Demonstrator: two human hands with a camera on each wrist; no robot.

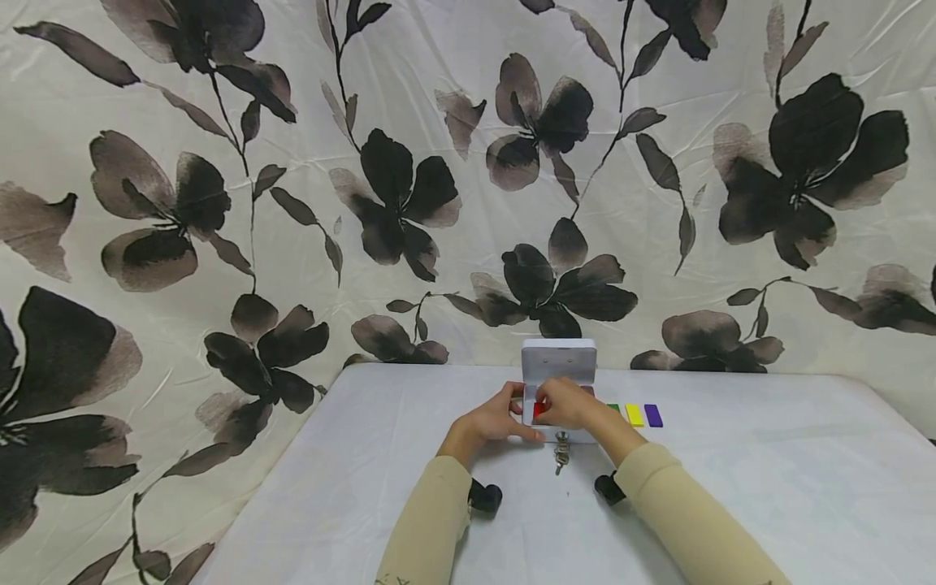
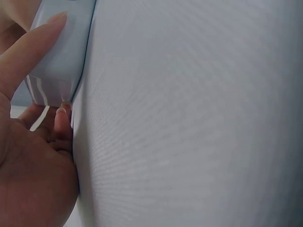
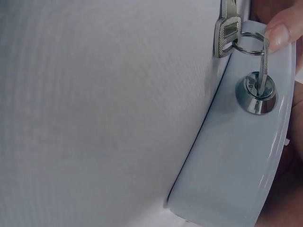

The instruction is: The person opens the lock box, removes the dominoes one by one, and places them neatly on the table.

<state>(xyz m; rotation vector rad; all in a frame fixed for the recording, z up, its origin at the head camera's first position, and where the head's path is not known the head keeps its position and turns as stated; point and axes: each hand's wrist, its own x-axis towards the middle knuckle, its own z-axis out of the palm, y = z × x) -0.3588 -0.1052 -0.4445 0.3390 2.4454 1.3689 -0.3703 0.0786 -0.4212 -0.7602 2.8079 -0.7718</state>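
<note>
In the head view, a white box (image 1: 581, 436) stands on the table (image 1: 768, 487), its lid (image 1: 559, 361) raised and a red block (image 1: 538, 409) inside at the left. The right hand (image 1: 566, 404) reaches in with bent fingers over that block; whether it grips it, I cannot tell. Green (image 1: 613, 406), yellow (image 1: 634, 415) and purple blocks (image 1: 653, 415) lie to the box's right. The left wrist view shows the left hand (image 2: 35, 175) partly closed around the box's end, thumb against the front wall. In the right wrist view, a key (image 3: 263, 71) sits in the front lock (image 3: 256, 94).

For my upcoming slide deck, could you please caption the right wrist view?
Key in the lock of a pale box, its ring, beside the left thumb, holding a second key.
</note>
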